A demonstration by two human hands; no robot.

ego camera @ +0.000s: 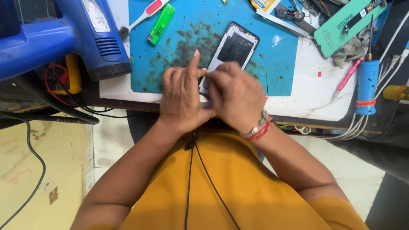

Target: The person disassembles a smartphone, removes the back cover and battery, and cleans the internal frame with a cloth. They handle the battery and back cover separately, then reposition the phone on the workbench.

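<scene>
A black phone frame with a pale rim (235,46) lies tilted on the stained blue work mat (179,47), its near end under my hands. My left hand (181,98) rests at the near end of the phone, index finger stretched up along its left edge. My right hand (236,96), with a beaded bracelet and red thread at the wrist, covers the phone's near end with curled fingers. Whether it holds a small tool is hidden.
A blue heat gun (91,38) sits at the left. A green lighter (161,23) and a white brush (142,16) lie on the mat's far left. A green board (347,25), a pink pen (347,79), a blue cylinder (366,87) and cables lie right.
</scene>
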